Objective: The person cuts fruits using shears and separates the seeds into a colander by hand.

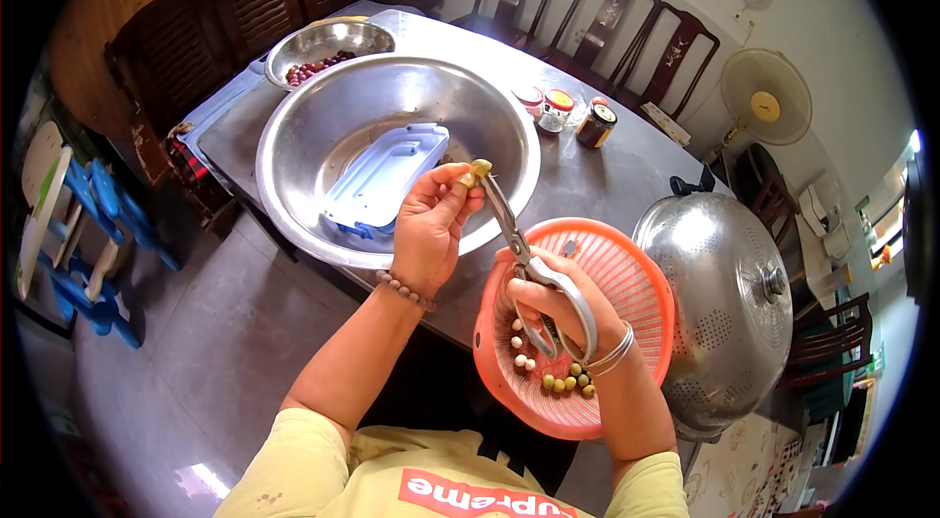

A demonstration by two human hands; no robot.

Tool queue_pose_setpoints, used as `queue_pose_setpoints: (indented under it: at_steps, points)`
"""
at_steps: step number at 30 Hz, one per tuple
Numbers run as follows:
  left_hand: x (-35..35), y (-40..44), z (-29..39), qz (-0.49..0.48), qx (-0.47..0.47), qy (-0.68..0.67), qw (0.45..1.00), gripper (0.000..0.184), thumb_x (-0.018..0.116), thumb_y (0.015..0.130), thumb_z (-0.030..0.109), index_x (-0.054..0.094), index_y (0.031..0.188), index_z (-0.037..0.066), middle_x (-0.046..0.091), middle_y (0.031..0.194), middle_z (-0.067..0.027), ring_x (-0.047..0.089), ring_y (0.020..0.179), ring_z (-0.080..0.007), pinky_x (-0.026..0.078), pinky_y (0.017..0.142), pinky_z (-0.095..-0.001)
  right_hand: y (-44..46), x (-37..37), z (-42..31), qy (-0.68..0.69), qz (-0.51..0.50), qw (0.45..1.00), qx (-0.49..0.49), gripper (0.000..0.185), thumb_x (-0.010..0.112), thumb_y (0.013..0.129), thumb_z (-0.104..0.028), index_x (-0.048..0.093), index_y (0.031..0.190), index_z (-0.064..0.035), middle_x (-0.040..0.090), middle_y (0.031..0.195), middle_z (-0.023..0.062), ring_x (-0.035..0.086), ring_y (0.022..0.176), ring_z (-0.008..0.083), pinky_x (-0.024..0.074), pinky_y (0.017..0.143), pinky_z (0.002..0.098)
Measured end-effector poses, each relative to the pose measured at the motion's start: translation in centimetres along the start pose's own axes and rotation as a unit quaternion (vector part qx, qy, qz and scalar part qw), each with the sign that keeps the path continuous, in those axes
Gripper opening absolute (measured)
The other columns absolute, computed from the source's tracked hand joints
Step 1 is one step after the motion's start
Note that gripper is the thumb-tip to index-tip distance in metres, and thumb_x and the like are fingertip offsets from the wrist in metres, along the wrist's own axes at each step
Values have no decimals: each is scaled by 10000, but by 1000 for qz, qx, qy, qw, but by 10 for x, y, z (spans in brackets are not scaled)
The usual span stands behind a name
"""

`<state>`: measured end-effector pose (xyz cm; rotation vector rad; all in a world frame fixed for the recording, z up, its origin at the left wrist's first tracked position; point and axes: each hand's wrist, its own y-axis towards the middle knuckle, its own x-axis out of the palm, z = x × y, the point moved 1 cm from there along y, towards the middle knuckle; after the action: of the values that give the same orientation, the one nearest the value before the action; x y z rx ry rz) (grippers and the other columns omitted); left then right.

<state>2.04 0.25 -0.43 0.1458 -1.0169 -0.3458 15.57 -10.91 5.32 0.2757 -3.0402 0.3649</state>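
In the head view, the left hand (429, 224) pinches a small greenish-brown piece (476, 173) between thumb and fingers, over the rim of a large metal basin (294, 156). The right hand (573, 307) is closed around the handles of a pair of scissors (517, 242), whose blades reach up to the piece. A blue plastic lid (387, 175) lies inside the basin. Below the right hand, an orange basket (492, 322) holds small white balls (519, 343) and green round pieces (571, 383). Behind the basin, a smaller metal bowl (345, 34) of red fruit (311, 70) sits on the tabletop (578, 170). Jars (556, 111) stand to the basin's right, and a domed metal lid (720, 298) is beside the basket.
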Motion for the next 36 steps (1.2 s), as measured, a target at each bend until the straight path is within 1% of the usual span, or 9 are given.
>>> queue_pose_setpoints:
  at_steps: [4,5,6,8,9,11,24,33,36]
  points:
    - [1,0,1,1,2,11,1000,131,544,868,12,579,993,29,612,964,-65,595,829,-133,505,773,-242,3,0,14,-68,47,996,-33,344,563,839,-65,478,1169,-18,405,640,-64,389,547,5,342,477,186]
    - [0,0,1,2,2,10,1000,131,544,868,12,579,993,29,612,964,-65,595,829,-133,505,773,-242,5,-2,17,-136,55,987,-62,383,590,813,-72,473,1173,-17,471,691,0,470,583,91,408,533,239]
    - [-2,1,0,11,4,-2,1000,130,559,860,11,576,986,38,608,945,-52,593,813,-121,500,764,-235,6,-4,18,-136,54,987,-61,383,590,813,-72,473,1173,-17,471,691,0,470,583,91,408,533,239]
    - [-5,3,-1,20,6,-13,1000,133,573,852,11,574,980,48,603,925,-38,591,798,-110,496,756,-228,7,-9,18,-295,67,951,-58,435,615,783,-88,458,1178,6,529,829,117,541,693,247,457,645,324]
    - [-7,4,-2,37,2,-20,999,132,574,849,4,575,973,48,605,929,-36,588,812,-109,492,762,-229,8,-10,20,-295,68,951,-58,435,615,783,-88,458,1178,6,529,829,117,541,693,247,457,645,324]
    - [-10,5,-3,55,-1,-26,998,132,576,845,-3,576,967,49,606,933,-34,584,826,-107,489,769,-230,9,-12,26,-370,81,915,-143,466,626,768,-110,449,1180,19,509,972,214,540,826,365,453,736,388]
    - [-4,3,-3,25,-4,-18,999,138,588,827,-29,582,951,31,622,946,-54,599,845,-126,490,788,-240,10,-17,29,-408,82,899,-138,461,601,811,-160,429,1188,42,510,995,225,550,889,377,459,751,397]
    - [-5,4,-1,17,-26,-23,999,115,566,845,-19,578,944,37,615,974,-54,600,870,-124,508,793,-238,8,-4,19,-299,77,942,-133,226,578,793,-75,490,980,15,495,818,136,504,696,251,438,635,340]
    - [-6,3,-2,23,-26,-16,999,113,564,845,-21,572,943,35,615,969,-58,603,863,-128,512,788,-240,4,0,7,-248,73,964,-69,220,569,796,-62,492,992,0,487,751,98,497,639,194,434,598,326]
